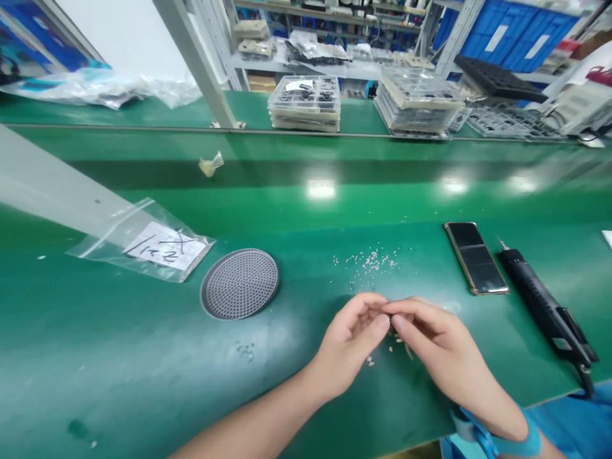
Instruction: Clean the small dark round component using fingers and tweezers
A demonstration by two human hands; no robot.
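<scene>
My left hand (351, 344) and my right hand (437, 341) meet over the green bench, thumbs and fingertips pinched together. Between them is something small and dark, mostly hidden by the fingers; its kind I cannot make out. Just beyond the hands lies a scatter of tiny pale pieces (373, 261). A few larger pale bits (370, 361) rest on the bench below the fingertips. To the left of my left hand sits a round grey tray (240, 284) with a grid of small holes or dimples.
A clear zip bag (162, 248) with a handwritten label lies at left. On the right are a phone (475, 258) and a black electric screwdriver (545, 306). Stacked clear trays (306, 105) stand on the raised back ledge. A grey post (196, 64) rises there.
</scene>
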